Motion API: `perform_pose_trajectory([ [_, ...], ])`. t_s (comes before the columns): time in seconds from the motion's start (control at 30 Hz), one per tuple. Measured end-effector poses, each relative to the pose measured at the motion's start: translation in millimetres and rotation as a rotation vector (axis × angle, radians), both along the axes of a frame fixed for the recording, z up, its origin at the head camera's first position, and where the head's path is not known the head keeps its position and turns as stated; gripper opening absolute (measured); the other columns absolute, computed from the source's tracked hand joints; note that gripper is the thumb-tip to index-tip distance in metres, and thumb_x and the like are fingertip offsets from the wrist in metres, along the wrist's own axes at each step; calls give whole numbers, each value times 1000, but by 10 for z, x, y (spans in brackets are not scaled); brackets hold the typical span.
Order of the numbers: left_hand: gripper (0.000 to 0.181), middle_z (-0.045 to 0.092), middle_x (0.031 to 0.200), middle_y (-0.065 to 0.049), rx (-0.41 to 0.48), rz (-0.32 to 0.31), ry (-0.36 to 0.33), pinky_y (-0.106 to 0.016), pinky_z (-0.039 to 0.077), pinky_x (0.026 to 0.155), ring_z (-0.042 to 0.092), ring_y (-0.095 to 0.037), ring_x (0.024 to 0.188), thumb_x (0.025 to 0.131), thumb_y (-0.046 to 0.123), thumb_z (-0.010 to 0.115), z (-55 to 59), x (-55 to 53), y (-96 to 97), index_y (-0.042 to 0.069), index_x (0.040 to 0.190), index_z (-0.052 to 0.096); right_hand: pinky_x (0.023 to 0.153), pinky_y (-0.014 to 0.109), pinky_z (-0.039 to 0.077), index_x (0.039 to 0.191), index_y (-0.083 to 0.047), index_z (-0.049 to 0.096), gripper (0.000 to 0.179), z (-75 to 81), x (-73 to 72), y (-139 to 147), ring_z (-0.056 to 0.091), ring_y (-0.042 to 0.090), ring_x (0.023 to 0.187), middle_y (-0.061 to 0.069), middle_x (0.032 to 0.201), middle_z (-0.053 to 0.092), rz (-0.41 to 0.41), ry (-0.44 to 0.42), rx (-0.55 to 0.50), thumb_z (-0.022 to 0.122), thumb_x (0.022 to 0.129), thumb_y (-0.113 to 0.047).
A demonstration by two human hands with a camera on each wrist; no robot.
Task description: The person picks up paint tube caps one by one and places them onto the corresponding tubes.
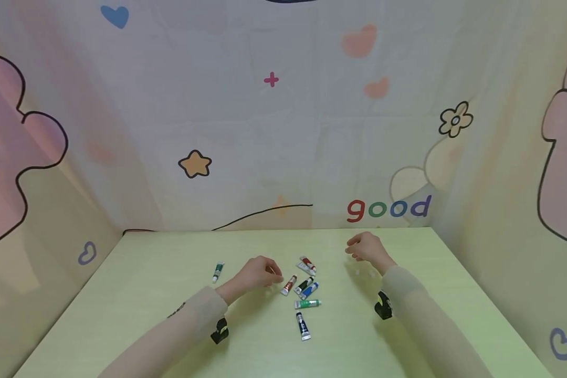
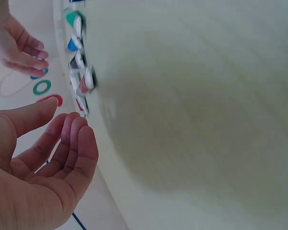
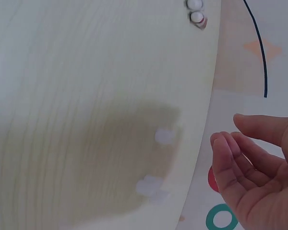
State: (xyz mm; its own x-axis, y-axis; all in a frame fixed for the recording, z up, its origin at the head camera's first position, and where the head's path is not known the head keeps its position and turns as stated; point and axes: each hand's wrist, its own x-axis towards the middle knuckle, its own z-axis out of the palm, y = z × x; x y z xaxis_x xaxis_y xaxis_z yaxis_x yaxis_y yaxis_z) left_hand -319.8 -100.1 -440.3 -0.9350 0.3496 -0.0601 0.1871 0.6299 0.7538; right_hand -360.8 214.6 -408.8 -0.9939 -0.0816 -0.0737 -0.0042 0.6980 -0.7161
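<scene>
Small paint tubes lie on the table between the two hands. Closest to the left hand [image 1: 257, 273] is a brownish-red tube [image 1: 289, 285]; the fingers hover beside it, loosely bent with nothing between them. Near it are a black tube [image 1: 304, 285], a blue tube [image 1: 309, 291], a red tube [image 1: 307, 263] and a white tube [image 1: 305, 269]. Nearer the viewer lie a green tube [image 1: 307, 304] and a dark blue tube [image 1: 303, 326]. The right hand [image 3: 254, 167] is held above the table on the right, fingers relaxed and holding nothing.
A dark green tube [image 1: 218, 272] lies apart, left of the left hand. The pale table [image 1: 137, 294] meets a printed cloth backdrop [image 1: 255, 131] at its back edge, with cloth at both sides. Pale spots [image 3: 164, 136] show on the table below the right hand.
</scene>
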Motion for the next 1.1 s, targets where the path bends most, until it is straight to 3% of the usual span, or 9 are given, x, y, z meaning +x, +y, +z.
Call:
perform_pose_trajectory([
  [0.2, 13, 65, 84, -1, -31, -8, 8, -27, 49, 65, 60, -15, 71, 91, 17, 75, -46, 50, 39, 5, 96, 72, 70, 30, 57, 115, 13, 65, 30, -7, 65, 101, 60, 18, 70, 16, 91, 68, 24, -24, 53, 68, 93, -7],
  [0.6, 14, 65, 82, 0, -46, -48, 32, -26, 47, 59, 54, -13, 68, 89, 16, 77, -96, 49, 108, 4, 94, 71, 64, 28, 48, 105, 9, 68, 21, -209, 124, 198, 55, 17, 61, 8, 70, 62, 73, -63, 179, 70, 91, -6],
  [0.87, 14, 65, 80, 2, -64, -68, 62, -27, 44, 63, 54, -13, 70, 86, 15, 79, -147, 46, 214, 5, 91, 71, 67, 30, 49, 102, 7, 68, 23, -185, 175, 226, 56, 19, 69, 7, 78, 63, 69, -59, 226, 75, 89, -10],
  [1.1, 18, 62, 78, 1, -105, -57, 73, -27, 43, 64, 52, -14, 70, 83, 12, 82, -162, 64, 242, 3, 92, 70, 64, 28, 48, 93, 1, 69, 17, -232, 183, 232, 57, 17, 66, 5, 75, 63, 104, -62, 248, 80, 85, -9],
])
